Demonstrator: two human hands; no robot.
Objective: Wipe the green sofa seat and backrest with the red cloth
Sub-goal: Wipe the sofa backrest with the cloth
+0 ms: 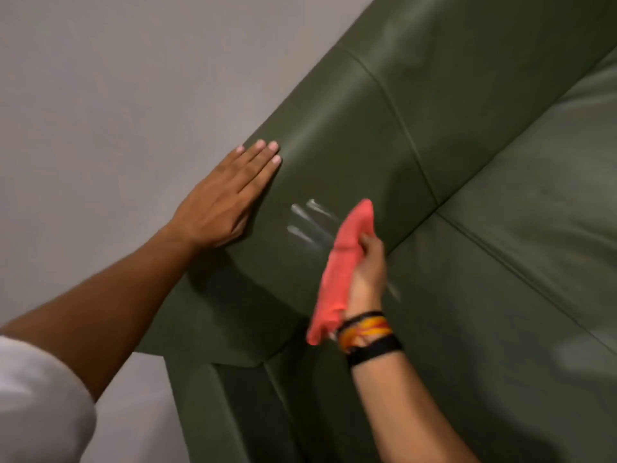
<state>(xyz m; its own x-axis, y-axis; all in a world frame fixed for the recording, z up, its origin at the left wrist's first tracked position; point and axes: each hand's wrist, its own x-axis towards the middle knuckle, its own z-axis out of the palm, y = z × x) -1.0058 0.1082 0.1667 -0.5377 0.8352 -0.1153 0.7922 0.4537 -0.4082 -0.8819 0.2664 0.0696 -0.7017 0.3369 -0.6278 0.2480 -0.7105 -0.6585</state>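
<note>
The green leather sofa fills the right and middle of the view, tilted; its backrest (350,128) runs diagonally and its seat (500,279) lies below right. My left hand (227,198) rests flat with its fingers straight on the top edge of the backrest. My right hand (367,275) grips the red cloth (340,265), pressed against the lower backrest near the seat crease. Pale wet streaks (310,222) show on the leather just left of the cloth. Wristbands circle my right wrist.
A plain grey wall (117,78) stands directly behind the sofa on the left. The sofa's armrest (217,379) drops away at lower centre. My white sleeve shows at the bottom left corner.
</note>
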